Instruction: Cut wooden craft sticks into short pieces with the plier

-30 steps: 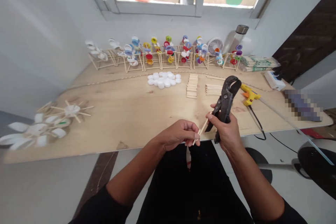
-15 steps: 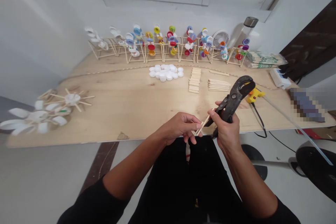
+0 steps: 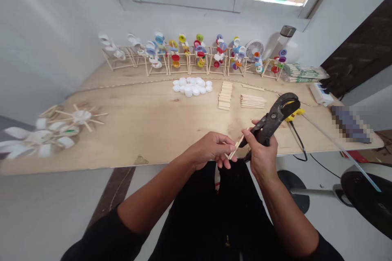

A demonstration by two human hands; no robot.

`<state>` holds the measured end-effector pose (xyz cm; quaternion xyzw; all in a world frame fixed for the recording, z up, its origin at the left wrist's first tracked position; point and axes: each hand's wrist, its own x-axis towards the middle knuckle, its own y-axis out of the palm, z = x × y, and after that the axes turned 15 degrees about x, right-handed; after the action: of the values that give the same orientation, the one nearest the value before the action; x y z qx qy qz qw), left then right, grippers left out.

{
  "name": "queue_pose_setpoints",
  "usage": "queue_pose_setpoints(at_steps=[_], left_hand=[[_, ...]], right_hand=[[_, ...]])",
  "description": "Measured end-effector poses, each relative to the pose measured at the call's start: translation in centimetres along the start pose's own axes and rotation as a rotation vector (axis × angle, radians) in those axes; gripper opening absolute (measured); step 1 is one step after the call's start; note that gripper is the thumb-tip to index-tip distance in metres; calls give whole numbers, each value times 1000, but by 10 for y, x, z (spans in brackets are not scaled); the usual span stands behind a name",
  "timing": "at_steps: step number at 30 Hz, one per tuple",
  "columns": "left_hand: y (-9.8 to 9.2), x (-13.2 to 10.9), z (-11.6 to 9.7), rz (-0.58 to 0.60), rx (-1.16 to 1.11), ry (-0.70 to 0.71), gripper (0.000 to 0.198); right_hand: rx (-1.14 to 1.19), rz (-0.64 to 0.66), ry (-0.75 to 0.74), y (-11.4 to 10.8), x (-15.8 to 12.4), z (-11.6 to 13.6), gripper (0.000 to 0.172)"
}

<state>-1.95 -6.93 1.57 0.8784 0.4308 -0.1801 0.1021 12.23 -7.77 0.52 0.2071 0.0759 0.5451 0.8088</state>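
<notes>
Head view: the work looks partway to me — two stick piles point(image 3: 225, 96) lie on the table point(image 3: 143, 126), while loose sticks point(image 3: 238, 146), pinched in the left hand point(image 3: 216, 149) at the near edge, are in neither — and the right hand point(image 3: 263, 151) grasps a black cutter point(image 3: 271, 118).

I'd call this a small craft workshop: a black hand cutter point(image 3: 273, 116) in use, plus a wooden tabletop point(image 3: 147, 126) carrying a yellow glue gun point(image 3: 290, 118), bundled sticks point(image 3: 306, 73) and rows of cap-and-stick models point(image 3: 200, 54).
</notes>
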Motion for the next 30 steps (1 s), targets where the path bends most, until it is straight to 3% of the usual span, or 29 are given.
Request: queue_pose_setpoints(at_steps=[30], left_hand=[[0,4,3,15,-107,-7,21]], right_hand=[[-4,-65,-38,3,-2,-7,34]])
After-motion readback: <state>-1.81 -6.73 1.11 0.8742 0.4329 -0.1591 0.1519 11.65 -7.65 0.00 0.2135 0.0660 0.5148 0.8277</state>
